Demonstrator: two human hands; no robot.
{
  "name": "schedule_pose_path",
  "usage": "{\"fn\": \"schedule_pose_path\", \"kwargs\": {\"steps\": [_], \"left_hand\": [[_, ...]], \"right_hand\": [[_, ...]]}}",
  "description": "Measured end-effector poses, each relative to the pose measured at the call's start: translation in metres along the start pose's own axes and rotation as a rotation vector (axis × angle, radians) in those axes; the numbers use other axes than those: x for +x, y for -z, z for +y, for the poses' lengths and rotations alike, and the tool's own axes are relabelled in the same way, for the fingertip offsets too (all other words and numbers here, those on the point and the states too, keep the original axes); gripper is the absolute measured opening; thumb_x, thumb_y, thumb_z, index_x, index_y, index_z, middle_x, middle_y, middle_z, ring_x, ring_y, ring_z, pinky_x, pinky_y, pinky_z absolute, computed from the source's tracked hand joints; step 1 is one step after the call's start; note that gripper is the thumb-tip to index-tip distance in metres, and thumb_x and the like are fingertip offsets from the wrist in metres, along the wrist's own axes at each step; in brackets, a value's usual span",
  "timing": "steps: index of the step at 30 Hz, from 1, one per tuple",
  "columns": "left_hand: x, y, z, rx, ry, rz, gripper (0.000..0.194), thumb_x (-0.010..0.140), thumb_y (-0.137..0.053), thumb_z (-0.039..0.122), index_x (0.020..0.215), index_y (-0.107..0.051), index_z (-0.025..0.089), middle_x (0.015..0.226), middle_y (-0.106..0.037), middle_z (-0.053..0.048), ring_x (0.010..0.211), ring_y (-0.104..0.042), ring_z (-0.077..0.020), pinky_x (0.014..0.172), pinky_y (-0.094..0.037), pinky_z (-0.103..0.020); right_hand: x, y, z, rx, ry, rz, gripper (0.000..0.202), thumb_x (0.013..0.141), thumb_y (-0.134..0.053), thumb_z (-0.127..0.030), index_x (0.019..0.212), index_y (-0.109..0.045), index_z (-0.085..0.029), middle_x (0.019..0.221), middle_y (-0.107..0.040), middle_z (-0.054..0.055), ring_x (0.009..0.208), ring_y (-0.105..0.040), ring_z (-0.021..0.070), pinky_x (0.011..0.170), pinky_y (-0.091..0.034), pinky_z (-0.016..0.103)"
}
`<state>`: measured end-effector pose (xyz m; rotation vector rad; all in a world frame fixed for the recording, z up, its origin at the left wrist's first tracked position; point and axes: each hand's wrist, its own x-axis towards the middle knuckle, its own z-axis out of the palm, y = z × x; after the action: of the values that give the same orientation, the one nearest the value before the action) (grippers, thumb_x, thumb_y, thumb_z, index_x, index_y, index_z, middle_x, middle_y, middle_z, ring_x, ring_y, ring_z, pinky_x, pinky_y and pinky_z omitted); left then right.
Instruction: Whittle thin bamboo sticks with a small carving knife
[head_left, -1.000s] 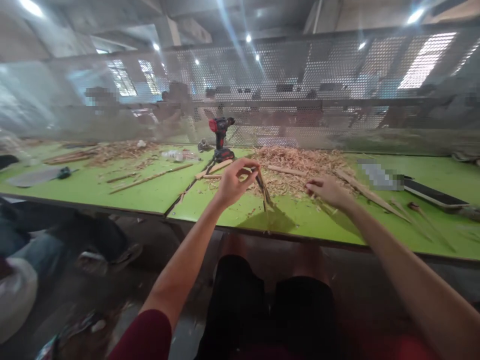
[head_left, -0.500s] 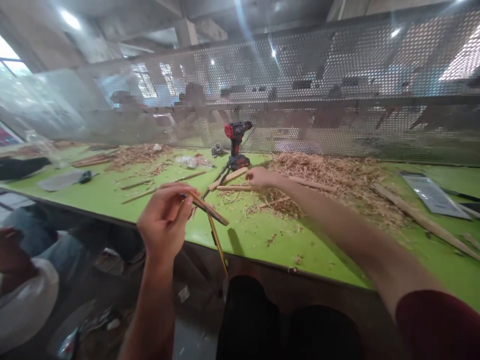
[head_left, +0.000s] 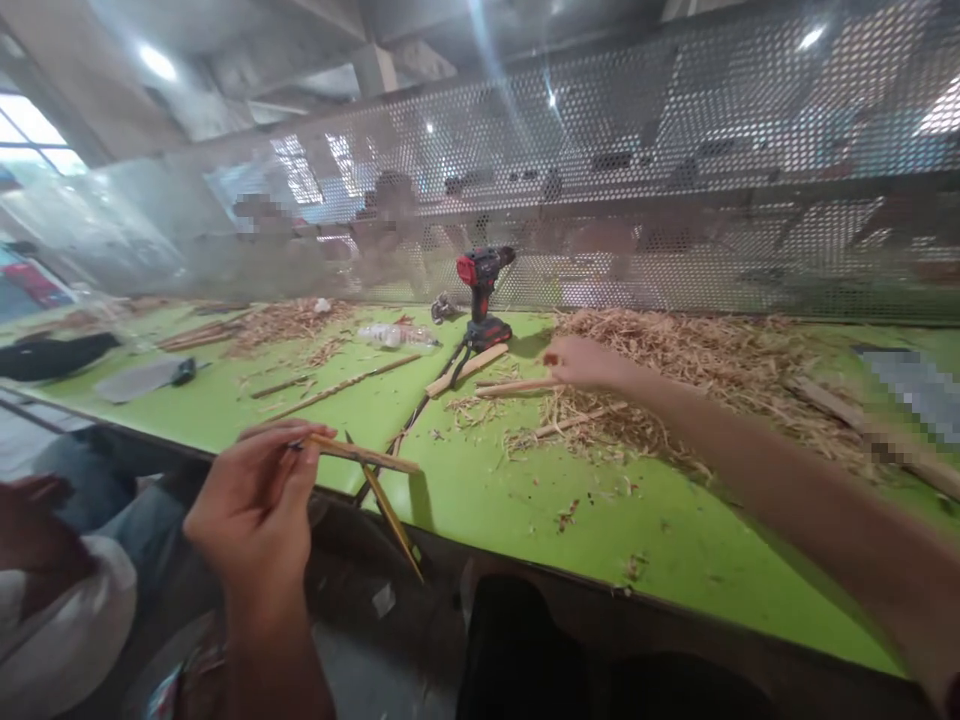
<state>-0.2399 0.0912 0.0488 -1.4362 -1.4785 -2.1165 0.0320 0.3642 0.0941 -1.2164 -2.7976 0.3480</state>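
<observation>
My left hand (head_left: 259, 500), over the table's front edge, pinches a short wooden stick (head_left: 367, 453) that points right. Crossing beneath the stick is a long, thin yellow-and-dark piece (head_left: 391, 520); whether my left hand holds it too I cannot tell. My right hand (head_left: 592, 364) reaches across the table with its fingers curled, beside a heap of wood shavings (head_left: 667, 345). Just below its fingertips lies a light wooden stick (head_left: 517, 387). What those fingers hold, if anything, is hidden.
A red-and-black cordless drill (head_left: 482, 295) stands upright at the back, with a dark cable or strap and a flat wooden strip (head_left: 469, 370) before it. A plastic bottle (head_left: 394, 335) lies left. Behind rises a perforated metal screen (head_left: 675, 240). A person (head_left: 67, 600) sits at left.
My left hand has moved left and down with the wooden stick. My right hand has shifted right toward the shavings, away from the drill. The view has shifted slightly.
</observation>
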Motion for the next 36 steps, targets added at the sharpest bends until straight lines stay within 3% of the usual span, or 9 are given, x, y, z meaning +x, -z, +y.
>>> {"fn": "schedule_pose_path", "kwargs": {"steps": [7, 11, 16, 19, 22, 26, 29, 31, 36], "left_hand": [[-0.004, -0.011, -0.007, -0.019, 0.045, 0.119, 0.019, 0.082, -0.081, 0.025, 0.099, -0.073, 0.021, 0.094, -0.073, -0.002, 0.083, -0.073, -0.0181, 0.083, -0.062, -0.035], [-0.007, -0.013, 0.000, 0.044, 0.086, 0.077, 0.020, 0.087, -0.077, 0.023, 0.106, -0.073, 0.021, 0.096, -0.075, -0.001, 0.088, -0.074, -0.0172, 0.086, -0.060, -0.031], [-0.009, -0.006, 0.016, 0.148, 0.160, -0.132, 0.018, 0.092, -0.070, 0.020, 0.110, -0.072, 0.023, 0.101, -0.075, -0.002, 0.094, -0.074, -0.0153, 0.088, -0.059, -0.025], [-0.009, -0.003, 0.024, 0.151, 0.121, -0.244, 0.017, 0.093, -0.068, 0.017, 0.109, -0.072, 0.023, 0.102, -0.073, -0.002, 0.095, -0.072, -0.0147, 0.087, -0.059, -0.024], [-0.010, -0.002, 0.025, 0.163, 0.074, -0.304, 0.022, 0.093, -0.068, 0.013, 0.111, -0.072, 0.024, 0.105, -0.072, -0.003, 0.099, -0.070, -0.0154, 0.089, -0.057, -0.025], [-0.012, 0.000, 0.018, 0.148, 0.047, -0.293, 0.027, 0.091, -0.068, 0.009, 0.114, -0.071, 0.023, 0.107, -0.071, -0.005, 0.103, -0.069, -0.0186, 0.092, -0.055, -0.030], [-0.012, -0.010, 0.015, 0.111, 0.011, -0.235, 0.026, 0.091, -0.068, 0.009, 0.113, -0.072, 0.022, 0.106, -0.071, -0.006, 0.101, -0.070, -0.0194, 0.091, -0.056, -0.031], [-0.008, -0.026, 0.018, 0.089, -0.001, -0.212, 0.024, 0.091, -0.069, 0.010, 0.112, -0.073, 0.021, 0.105, -0.072, -0.006, 0.098, -0.070, -0.0183, 0.089, -0.057, -0.029], [0.013, -0.092, 0.026, -0.195, -0.030, -0.360, 0.020, 0.094, -0.068, 0.020, 0.113, -0.074, 0.021, 0.105, -0.071, -0.007, 0.097, -0.070, -0.0171, 0.087, -0.059, -0.029]], "right_hand": [[-0.007, 0.021, 0.014, 0.221, 0.077, 0.153, 0.015, 0.091, -0.062, -0.013, 0.093, -0.077, -0.011, 0.094, -0.075, 0.014, 0.076, -0.060, 0.0130, 0.069, -0.043, 0.028], [0.070, -0.007, -0.044, 0.322, 0.249, 0.154, 0.015, 0.090, -0.062, -0.009, 0.086, -0.076, -0.013, 0.086, -0.075, 0.007, 0.072, -0.060, 0.0104, 0.069, -0.045, 0.022], [0.170, -0.051, -0.137, 0.257, 0.300, 0.058, 0.039, 0.077, -0.064, 0.003, 0.112, -0.074, -0.011, 0.119, -0.076, 0.013, 0.099, -0.068, 0.0202, 0.086, -0.052, 0.024], [0.195, -0.067, -0.164, 0.190, 0.266, -0.003, 0.054, 0.074, -0.068, -0.001, 0.127, -0.070, -0.012, 0.147, -0.060, 0.020, 0.123, -0.062, 0.0303, 0.102, -0.051, 0.034], [0.200, -0.071, -0.173, 0.162, 0.227, -0.051, 0.043, 0.075, -0.071, -0.003, 0.117, -0.073, -0.006, 0.144, -0.061, 0.025, 0.129, -0.058, 0.0367, 0.108, -0.048, 0.042], [0.186, -0.052, -0.160, 0.237, 0.255, -0.103, 0.019, 0.085, -0.069, -0.012, 0.100, -0.077, -0.005, 0.108, -0.076, 0.021, 0.103, -0.069, 0.0299, 0.093, -0.054, 0.036], [0.153, -0.020, -0.125, 0.363, 0.325, -0.106, 0.026, 0.097, -0.060, -0.026, 0.109, -0.074, -0.007, 0.100, -0.076, 0.016, 0.084, -0.068, 0.0195, 0.079, -0.056, 0.030], [0.123, 0.006, -0.092, 0.478, 0.345, -0.051, 0.033, 0.101, -0.054, -0.032, 0.121, -0.069, -0.011, 0.102, -0.074, 0.014, 0.080, -0.066, 0.0166, 0.074, -0.056, 0.030], [0.040, 0.076, -0.026, 1.164, 0.371, 0.352, 0.009, 0.082, -0.077, -0.027, 0.087, -0.070, -0.024, 0.096, -0.069, 0.003, 0.085, -0.061, 0.0158, 0.076, -0.055, 0.029]]}}
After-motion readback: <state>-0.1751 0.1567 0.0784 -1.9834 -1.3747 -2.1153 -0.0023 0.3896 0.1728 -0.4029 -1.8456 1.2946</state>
